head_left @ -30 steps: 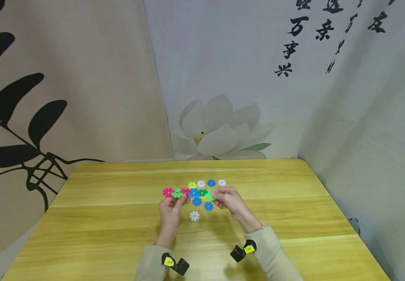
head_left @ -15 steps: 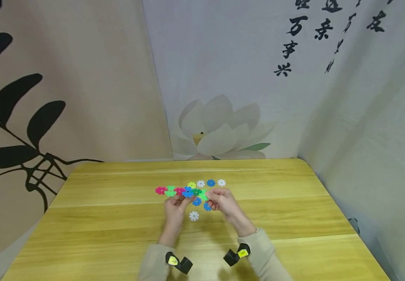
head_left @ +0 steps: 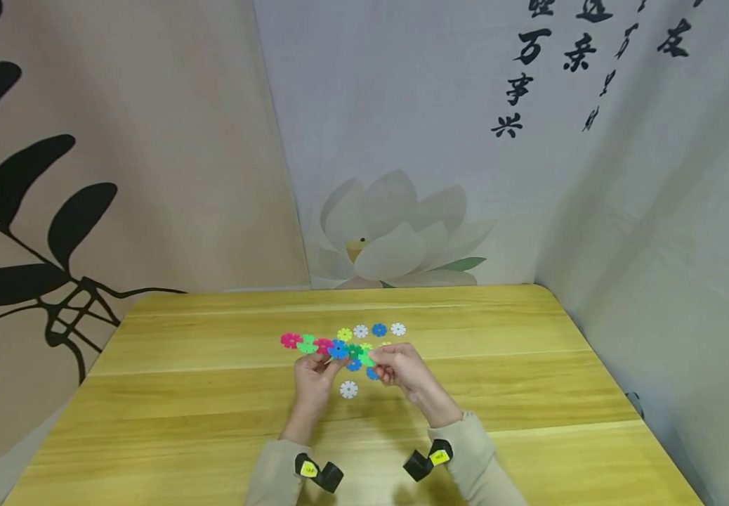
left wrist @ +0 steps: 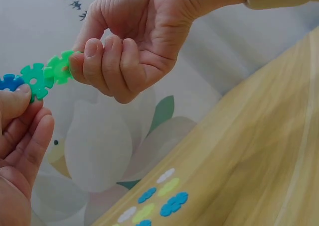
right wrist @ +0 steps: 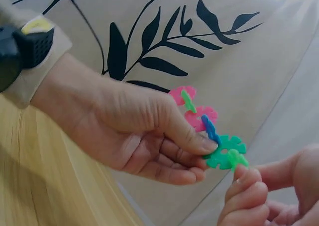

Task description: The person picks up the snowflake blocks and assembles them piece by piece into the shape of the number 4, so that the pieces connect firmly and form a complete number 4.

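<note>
A chain of interlocking snowflake discs (head_left: 307, 344) is held up above the table between both hands. From left to right it runs pink, light green, pink, blue, dark green and light green. My left hand (head_left: 312, 385) pinches it between thumb and fingers where the blue disc (head_left: 338, 350) meets the dark green disc (right wrist: 227, 159). At the chain's right end, my right hand (head_left: 407, 369) pinches the light green disc (left wrist: 60, 67), fingers curled and covering part of it. In the right wrist view, neighbouring discs stand at angles to each other, slotted together.
Loose snowflake discs lie on the wooden table (head_left: 200, 400) beyond and below the hands: a yellow disc (head_left: 345, 334), a blue disc (head_left: 379, 329), a white disc (head_left: 398, 329) and several others. Nearer sits another white disc (head_left: 348, 389). A printed curtain (head_left: 402, 140) hangs behind the table.
The chain and my right hand have shifted left. My left hand has moved along the chain from the pink disc to the blue and dark green ones. Lately the right end has dipped slightly.
</note>
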A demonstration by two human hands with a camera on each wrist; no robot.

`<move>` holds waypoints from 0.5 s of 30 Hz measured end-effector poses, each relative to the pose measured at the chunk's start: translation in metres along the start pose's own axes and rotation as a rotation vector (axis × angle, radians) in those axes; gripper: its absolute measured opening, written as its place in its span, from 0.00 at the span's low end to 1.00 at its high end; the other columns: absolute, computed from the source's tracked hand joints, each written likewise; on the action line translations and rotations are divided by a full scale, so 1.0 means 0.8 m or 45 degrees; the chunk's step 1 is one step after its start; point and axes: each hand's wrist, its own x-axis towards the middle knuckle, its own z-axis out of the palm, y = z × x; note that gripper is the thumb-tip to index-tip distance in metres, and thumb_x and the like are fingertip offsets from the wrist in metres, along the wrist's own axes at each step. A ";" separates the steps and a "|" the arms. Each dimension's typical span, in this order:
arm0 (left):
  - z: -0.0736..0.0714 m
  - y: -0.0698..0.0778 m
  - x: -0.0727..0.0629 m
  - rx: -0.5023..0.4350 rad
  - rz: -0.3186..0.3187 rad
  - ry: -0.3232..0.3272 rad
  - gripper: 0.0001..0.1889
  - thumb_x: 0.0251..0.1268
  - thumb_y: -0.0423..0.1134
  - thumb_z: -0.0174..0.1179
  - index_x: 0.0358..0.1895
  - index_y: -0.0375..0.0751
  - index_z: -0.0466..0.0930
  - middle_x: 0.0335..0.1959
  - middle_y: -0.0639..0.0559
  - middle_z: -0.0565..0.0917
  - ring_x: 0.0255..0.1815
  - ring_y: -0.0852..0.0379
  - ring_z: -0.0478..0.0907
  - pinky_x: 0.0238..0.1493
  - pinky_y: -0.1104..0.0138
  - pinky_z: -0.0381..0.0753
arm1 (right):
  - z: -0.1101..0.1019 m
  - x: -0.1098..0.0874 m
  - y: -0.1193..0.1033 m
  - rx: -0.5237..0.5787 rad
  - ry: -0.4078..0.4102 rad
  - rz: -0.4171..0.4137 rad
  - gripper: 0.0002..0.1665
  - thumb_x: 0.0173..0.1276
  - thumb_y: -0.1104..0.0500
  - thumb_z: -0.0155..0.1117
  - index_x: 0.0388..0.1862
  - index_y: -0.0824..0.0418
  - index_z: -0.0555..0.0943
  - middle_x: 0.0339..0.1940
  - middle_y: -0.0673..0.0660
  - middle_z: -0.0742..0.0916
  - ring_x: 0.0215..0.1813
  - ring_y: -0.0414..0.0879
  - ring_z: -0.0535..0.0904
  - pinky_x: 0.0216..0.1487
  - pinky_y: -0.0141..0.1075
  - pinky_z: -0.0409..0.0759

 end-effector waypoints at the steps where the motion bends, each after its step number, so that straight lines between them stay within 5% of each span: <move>1: 0.000 0.000 0.000 0.015 0.009 -0.006 0.10 0.50 0.14 0.58 0.23 0.30 0.82 0.22 0.58 0.84 0.25 0.65 0.82 0.35 0.71 0.85 | 0.000 0.000 0.000 -0.005 0.002 0.002 0.12 0.66 0.65 0.56 0.22 0.63 0.76 0.13 0.48 0.76 0.17 0.35 0.68 0.17 0.22 0.66; 8: 0.000 -0.002 -0.004 0.026 -0.016 -0.026 0.04 0.52 0.13 0.55 0.29 0.18 0.77 0.24 0.60 0.84 0.25 0.64 0.81 0.37 0.70 0.84 | 0.005 0.000 0.003 -0.017 0.010 0.002 0.11 0.66 0.65 0.55 0.22 0.63 0.76 0.15 0.48 0.76 0.18 0.35 0.68 0.19 0.21 0.67; 15: 0.001 0.003 0.000 -0.108 -0.113 -0.020 0.09 0.59 0.21 0.56 0.32 0.39 0.81 0.27 0.57 0.82 0.29 0.62 0.81 0.40 0.70 0.84 | 0.010 0.007 0.005 0.035 -0.023 -0.045 0.12 0.68 0.64 0.54 0.23 0.59 0.75 0.17 0.47 0.76 0.19 0.35 0.67 0.21 0.22 0.67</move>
